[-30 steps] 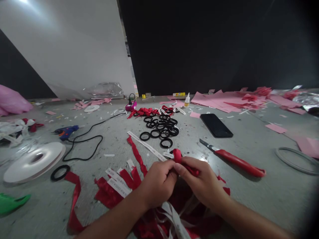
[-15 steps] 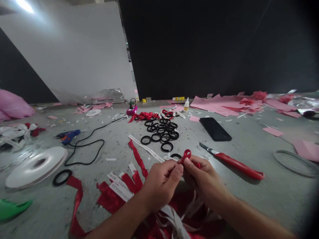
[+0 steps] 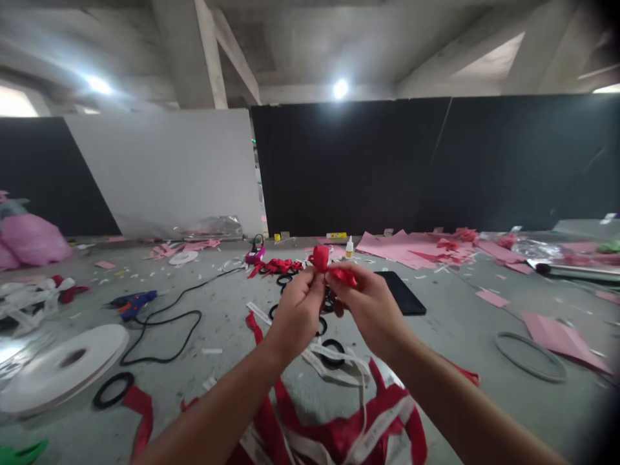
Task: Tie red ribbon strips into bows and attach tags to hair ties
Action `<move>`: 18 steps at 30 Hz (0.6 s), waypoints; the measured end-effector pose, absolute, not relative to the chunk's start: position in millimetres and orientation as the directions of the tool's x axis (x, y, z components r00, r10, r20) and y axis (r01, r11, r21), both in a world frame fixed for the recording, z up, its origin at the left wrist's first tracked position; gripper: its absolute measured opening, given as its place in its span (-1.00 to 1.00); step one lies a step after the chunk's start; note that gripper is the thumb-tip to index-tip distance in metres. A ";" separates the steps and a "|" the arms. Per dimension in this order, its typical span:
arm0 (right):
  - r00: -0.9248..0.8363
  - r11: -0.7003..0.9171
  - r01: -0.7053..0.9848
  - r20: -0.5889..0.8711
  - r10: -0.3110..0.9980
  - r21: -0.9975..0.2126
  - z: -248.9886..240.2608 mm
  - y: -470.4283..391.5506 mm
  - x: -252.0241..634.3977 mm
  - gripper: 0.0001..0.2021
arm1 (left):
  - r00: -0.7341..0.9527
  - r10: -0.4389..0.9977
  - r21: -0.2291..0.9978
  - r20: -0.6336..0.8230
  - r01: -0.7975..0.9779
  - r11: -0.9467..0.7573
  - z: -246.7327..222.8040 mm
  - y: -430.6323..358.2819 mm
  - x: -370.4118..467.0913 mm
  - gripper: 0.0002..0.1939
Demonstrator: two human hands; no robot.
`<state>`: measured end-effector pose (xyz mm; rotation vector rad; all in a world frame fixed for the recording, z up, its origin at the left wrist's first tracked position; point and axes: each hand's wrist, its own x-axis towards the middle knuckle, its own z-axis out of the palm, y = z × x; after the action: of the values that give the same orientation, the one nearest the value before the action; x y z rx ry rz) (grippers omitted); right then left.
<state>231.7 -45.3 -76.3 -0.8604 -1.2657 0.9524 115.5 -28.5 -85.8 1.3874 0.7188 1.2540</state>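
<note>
Both my hands pinch a red ribbon (image 3: 320, 257), raised in front of me, with a folded loop standing above the fingers. My left hand (image 3: 301, 303) is closed at the loop's base. Close beside it, my right hand (image 3: 365, 297) grips the ribbon's other part, which bunches over the fingers. Several black rings (image 3: 333, 352) lie below and behind the hands, partly covered by them. Printed white ribbon (image 3: 317, 365) lies around the nearest ring. Underneath my forearms spreads a heap of red ribbons (image 3: 339, 426) mixed with printed white strips.
At left are a white ribbon spool (image 3: 29, 381), a black ring (image 3: 113, 389) with red ribbon and a blue glue gun (image 3: 133, 303) with its cord. A black phone (image 3: 402, 294), a glue bottle (image 3: 349, 248) and pink paper (image 3: 411, 248) lie beyond; a grey hoop (image 3: 527, 355) is at right.
My view has tilted up, showing the ceiling. My hands have lifted with the red ribbon and shifted left; more of the ribbon loop now shows above the fingers.
</note>
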 end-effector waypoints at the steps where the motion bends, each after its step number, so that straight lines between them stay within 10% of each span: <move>1: 0.085 0.417 -0.120 0.409 0.908 -0.901 -65.6 -38.1 230.7 -0.79 | 0.246 0.922 0.939 0.298 -0.248 -0.238 -73.4 -22.8 118.5 -0.73; 11: 0.052 0.590 0.110 0.598 0.800 -0.800 -37.2 -17.0 239.7 -0.79 | 0.265 0.841 0.882 0.471 -0.128 -0.454 -41.5 -12.2 103.4 -0.75; 18: -0.063 0.470 -0.096 0.477 0.877 -0.877 -40.2 -14.7 231.8 -0.77 | 0.122 0.863 0.856 0.490 0.118 -0.503 -40.8 -2.5 93.4 -0.73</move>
<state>231.8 -14.7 -40.2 -0.7425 -1.4072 0.9308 93.4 -2.5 -40.8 1.7422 0.9561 1.4373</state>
